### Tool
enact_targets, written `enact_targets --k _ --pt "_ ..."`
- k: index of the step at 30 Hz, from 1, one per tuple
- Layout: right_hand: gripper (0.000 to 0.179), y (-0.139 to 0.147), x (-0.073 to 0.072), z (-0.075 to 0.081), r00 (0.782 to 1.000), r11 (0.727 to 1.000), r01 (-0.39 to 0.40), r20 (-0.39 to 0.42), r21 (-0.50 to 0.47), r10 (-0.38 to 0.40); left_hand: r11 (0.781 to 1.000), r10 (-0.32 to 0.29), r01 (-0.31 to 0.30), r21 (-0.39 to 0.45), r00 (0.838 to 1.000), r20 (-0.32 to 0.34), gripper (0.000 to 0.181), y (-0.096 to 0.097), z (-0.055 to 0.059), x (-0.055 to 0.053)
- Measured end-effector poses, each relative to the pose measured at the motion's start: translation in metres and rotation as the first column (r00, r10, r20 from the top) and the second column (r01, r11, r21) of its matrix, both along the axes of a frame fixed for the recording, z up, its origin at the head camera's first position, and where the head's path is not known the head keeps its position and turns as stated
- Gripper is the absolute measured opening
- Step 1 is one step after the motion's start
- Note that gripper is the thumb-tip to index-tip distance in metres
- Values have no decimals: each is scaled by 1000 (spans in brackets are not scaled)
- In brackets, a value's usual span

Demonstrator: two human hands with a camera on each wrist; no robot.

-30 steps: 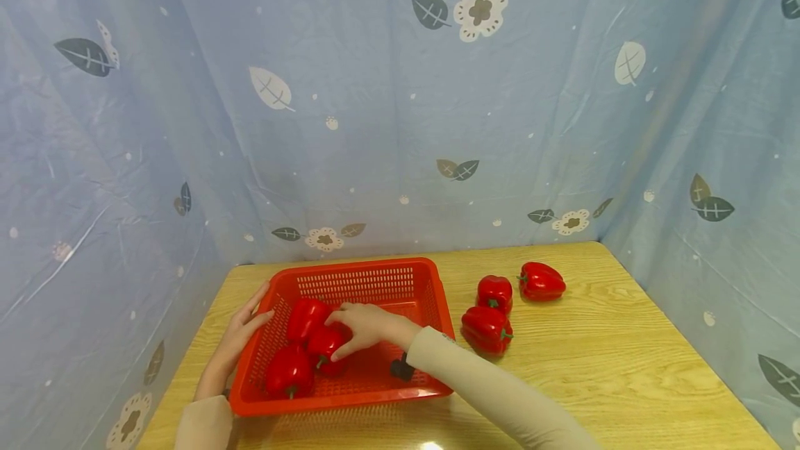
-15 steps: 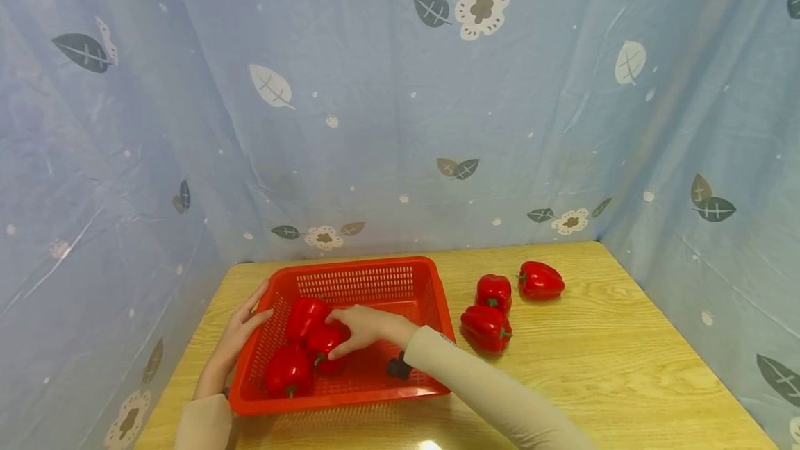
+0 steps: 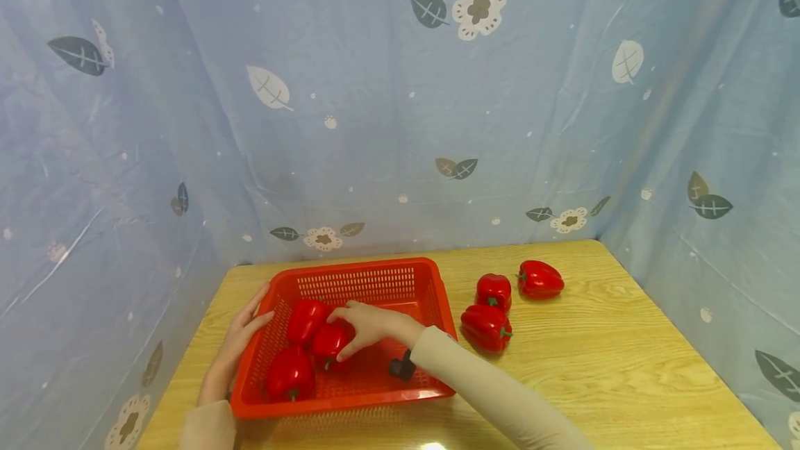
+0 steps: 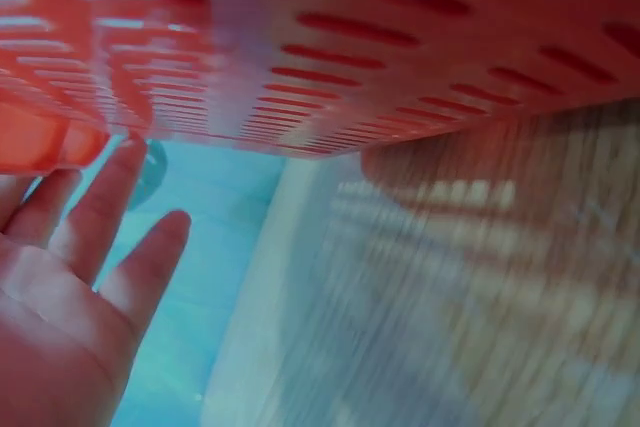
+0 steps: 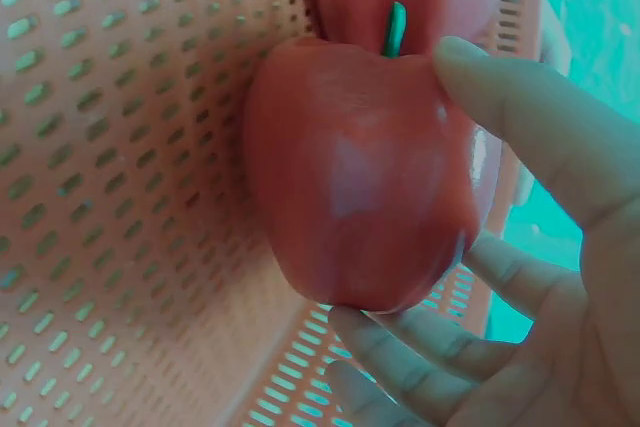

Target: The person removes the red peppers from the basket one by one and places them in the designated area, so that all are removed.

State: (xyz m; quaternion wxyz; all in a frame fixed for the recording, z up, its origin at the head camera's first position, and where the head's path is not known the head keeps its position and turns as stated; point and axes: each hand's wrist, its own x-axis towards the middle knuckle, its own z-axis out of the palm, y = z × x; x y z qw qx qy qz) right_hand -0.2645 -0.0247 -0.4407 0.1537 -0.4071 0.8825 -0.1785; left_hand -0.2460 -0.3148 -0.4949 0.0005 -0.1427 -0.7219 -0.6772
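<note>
Blue curtains (image 3: pixel 350 103) printed with leaves (image 3: pixel 269 87) and flowers (image 3: pixel 478 10) enclose a wood-grain tabletop (image 3: pixel 600 353) on three sides

Pepper (image 3: pixel 327 346) — partly hidden by right hand (image 3: pixel 369 325). Sleeve (image 3: pixel 496 389): cut off, head view's five o'clock. Black item (image 3: pixel 401 368), six o'clock — indistinct.

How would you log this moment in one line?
right hand: holds red pepper in basket; left hand: at basket's left rim; table: three red peppers
</note>
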Motion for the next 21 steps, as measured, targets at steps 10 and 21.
enact_targets --k 10,21 --pt "64 16 6 11 999 996 31 -25 -85 -33 996 -71 72 51 997 -15 57 -2 -9 9" --pt "62 61 2 25 995 967 95 -1 -236 -98 999 -15 16 -45 1000 20 57 -2 0 5"
